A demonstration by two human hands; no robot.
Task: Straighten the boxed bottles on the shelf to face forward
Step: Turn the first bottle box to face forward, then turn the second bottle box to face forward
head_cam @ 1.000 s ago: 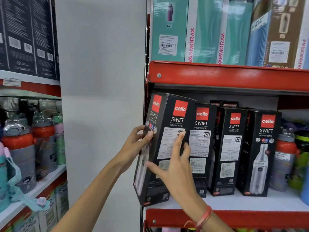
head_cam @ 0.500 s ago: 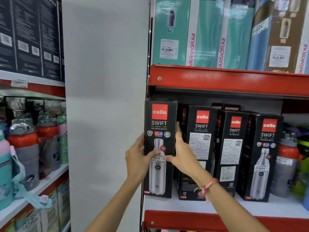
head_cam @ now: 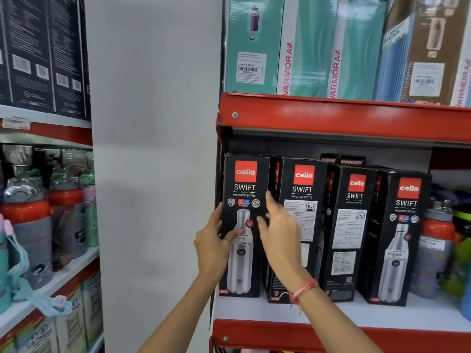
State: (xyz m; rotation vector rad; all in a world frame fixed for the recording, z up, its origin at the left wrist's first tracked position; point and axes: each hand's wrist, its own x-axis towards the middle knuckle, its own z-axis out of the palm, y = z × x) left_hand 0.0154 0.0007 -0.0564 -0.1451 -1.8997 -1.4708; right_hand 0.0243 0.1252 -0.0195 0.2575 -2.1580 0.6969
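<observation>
Several black Cello Swift bottle boxes stand in a row on the white shelf with red edging. The leftmost box stands upright with its bottle picture facing me. My left hand grips its left edge, thumb across the front. My right hand hovers with fingers spread just right of that box, in front of the second box, whose label side faces out. A third box also shows its label side. The fourth box shows its bottle picture.
A white pillar stands left of the shelf. Loose bottles with red collars sit at the right end. Teal Varmora boxes fill the shelf above. A left rack holds more bottles.
The leftmost box has gone from tilted and turned to upright on the shelf, facing forward. My right hand has come off its right edge and opened.
</observation>
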